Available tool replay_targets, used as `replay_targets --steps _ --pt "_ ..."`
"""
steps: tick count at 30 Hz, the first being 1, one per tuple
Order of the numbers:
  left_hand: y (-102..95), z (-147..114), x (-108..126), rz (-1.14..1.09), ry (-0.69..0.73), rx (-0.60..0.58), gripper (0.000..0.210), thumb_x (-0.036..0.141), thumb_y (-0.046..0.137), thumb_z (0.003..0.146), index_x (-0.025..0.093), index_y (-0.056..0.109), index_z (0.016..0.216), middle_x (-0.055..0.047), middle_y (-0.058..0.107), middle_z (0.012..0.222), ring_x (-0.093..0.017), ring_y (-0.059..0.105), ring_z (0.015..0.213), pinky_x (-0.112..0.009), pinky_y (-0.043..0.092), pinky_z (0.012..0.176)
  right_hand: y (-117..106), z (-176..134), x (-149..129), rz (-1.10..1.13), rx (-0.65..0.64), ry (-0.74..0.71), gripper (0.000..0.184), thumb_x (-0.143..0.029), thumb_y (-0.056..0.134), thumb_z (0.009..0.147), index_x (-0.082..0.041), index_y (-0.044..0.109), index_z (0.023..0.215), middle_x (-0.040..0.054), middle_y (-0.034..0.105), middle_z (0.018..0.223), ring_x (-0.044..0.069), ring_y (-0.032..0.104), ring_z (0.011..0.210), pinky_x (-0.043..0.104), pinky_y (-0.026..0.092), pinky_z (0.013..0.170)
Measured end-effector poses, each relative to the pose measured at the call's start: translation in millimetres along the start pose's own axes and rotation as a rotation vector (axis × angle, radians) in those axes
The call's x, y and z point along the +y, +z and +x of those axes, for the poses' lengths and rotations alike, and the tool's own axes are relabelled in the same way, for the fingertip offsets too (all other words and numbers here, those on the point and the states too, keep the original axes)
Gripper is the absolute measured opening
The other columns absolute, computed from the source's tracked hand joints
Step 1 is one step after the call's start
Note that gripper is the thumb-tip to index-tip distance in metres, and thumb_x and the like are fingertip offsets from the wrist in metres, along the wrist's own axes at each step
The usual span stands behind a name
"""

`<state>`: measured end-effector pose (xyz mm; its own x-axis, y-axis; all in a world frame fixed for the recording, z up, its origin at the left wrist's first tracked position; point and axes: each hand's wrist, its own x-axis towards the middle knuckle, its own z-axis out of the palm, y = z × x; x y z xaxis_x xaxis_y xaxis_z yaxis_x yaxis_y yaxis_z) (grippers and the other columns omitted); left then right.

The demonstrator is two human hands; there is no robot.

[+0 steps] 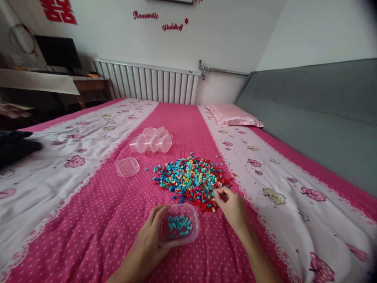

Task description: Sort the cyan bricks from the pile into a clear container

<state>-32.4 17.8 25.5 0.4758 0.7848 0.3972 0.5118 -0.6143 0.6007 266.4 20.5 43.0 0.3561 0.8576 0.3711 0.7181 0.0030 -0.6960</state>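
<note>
My left hand (155, 230) grips the left side of a clear plastic container (194, 232), its fingers wrapped round the wall. Inside the container lie several turquoise toy bricks (178, 225). Just to the right, my right hand (231, 204) is at the near right edge of a heap of small building bricks (191, 177) in blue, turquoise, red, yellow and white. Its thumb and index finger are pinched together over the heap. Whatever may be between those fingertips is too small to make out.
Several clear containers (151, 140) lie stacked on their side beyond the heap, and a clear lid (127, 167) lies left of it. A pink pillow (234, 114) rests at the far right of the bed (97, 220). Dark cloth (17, 147) lies at the left edge.
</note>
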Motion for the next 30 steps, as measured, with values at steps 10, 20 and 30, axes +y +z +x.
replay_targets --steps 10,20,30 --pt "-0.3 2.6 2.2 -0.044 -0.008 0.021 0.071 0.029 0.078 0.080 0.027 0.041 0.141 -0.014 0.058 0.136 -0.034 0.063 0.121 -0.048 0.056 0.099 -2.1 3.6 10.3 0.103 0.054 0.101 0.028 -0.051 0.059 0.080 -0.023 0.056 0.078 0.0031 0.067 0.064 0.020 0.063 0.057 0.029 0.047 0.056" --pt "-1.0 3.1 3.3 -0.030 -0.001 0.024 0.072 0.028 0.079 0.079 0.029 0.041 0.141 -0.012 0.058 0.135 -0.032 0.064 0.120 -0.047 0.057 0.098 10.5 6.9 36.8 -0.008 0.159 0.053 0.037 -0.033 0.040 0.088 -0.017 0.072 0.097 0.0121 0.068 0.092 0.023 0.063 0.078 0.038 0.050 0.076" --pt "0.7 1.0 0.3 -0.037 -0.015 0.013 0.073 0.029 0.078 0.081 0.029 0.040 0.143 -0.012 0.056 0.136 -0.033 0.062 0.122 -0.048 0.057 0.099 -4.0 11.0 34.5 0.166 0.002 0.093 0.031 -0.026 0.044 0.082 -0.022 0.071 0.094 0.0085 0.076 0.098 0.025 0.070 0.092 0.041 0.053 0.087"
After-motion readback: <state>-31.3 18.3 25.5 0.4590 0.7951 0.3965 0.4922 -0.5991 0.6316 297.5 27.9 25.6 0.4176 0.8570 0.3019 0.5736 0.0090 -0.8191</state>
